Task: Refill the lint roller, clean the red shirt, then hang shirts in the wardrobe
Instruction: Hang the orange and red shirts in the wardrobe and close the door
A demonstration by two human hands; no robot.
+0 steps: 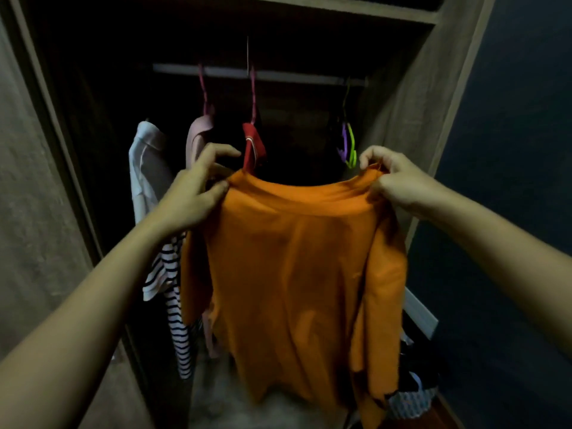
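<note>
An orange shirt (291, 274) hangs spread out in front of the open wardrobe, held up by its shoulders. My left hand (195, 193) pinches its left shoulder. My right hand (399, 181) grips the right shoulder. Behind it, on the rail (278, 74), the red shirt (253, 144) hangs on a pink hanger (253, 97). A pink shirt (198, 134) hangs to its left. Further left are a white shirt (145, 168) and a striped shirt (173, 305), partly hidden by my left arm.
Empty purple and green hangers (348, 144) hang at the rail's right end, with free rail between them and the red shirt. A shelf (340, 7) spans the top. Grey wardrobe walls (411, 103) close both sides. Dark clothes and patterned fabric (411, 394) lie low right.
</note>
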